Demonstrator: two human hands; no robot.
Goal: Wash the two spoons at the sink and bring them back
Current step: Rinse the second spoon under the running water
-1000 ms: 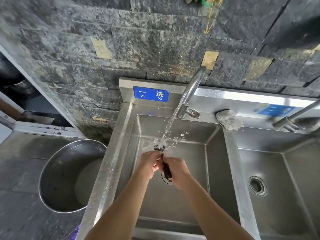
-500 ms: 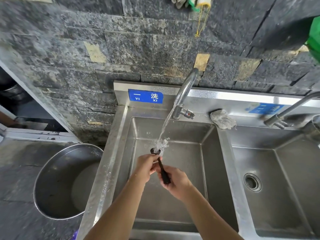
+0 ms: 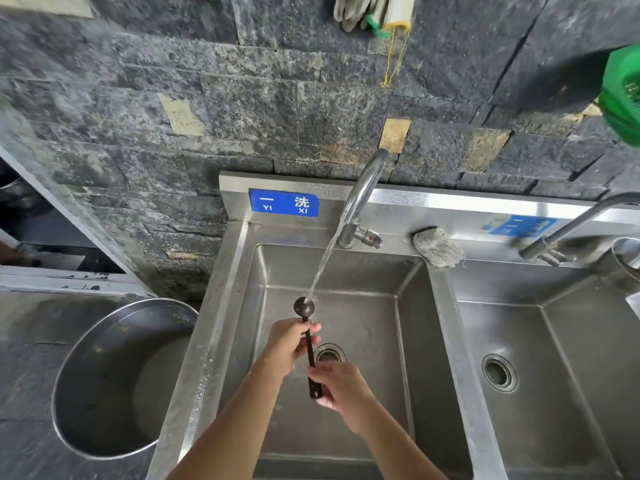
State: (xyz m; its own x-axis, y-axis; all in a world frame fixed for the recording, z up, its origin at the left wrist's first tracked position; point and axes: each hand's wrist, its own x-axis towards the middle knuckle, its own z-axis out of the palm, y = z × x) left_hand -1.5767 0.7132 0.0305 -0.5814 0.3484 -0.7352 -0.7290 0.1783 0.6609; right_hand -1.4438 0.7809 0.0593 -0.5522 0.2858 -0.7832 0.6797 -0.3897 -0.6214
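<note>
Rinsing step now: dark spoon (image 3: 304,308) held over the left sink (image 3: 408,327), bowl right under the tap (image 3: 363,188) water. Left hand (image 3: 289,344) and right hand (image 3: 341,384) both clenched round the handle. Second spoon not clearly seen. Next: probably rub, turn, rinse.

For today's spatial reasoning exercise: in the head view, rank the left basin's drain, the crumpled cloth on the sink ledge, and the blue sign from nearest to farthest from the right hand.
1. Left basin's drain: just above the right hand, beside the spoon handle.
2. Crumpled cloth: up and to the right, on the ledge between the basins.
3. Blue sign: farthest, on the backsplash, upper left.
</note>
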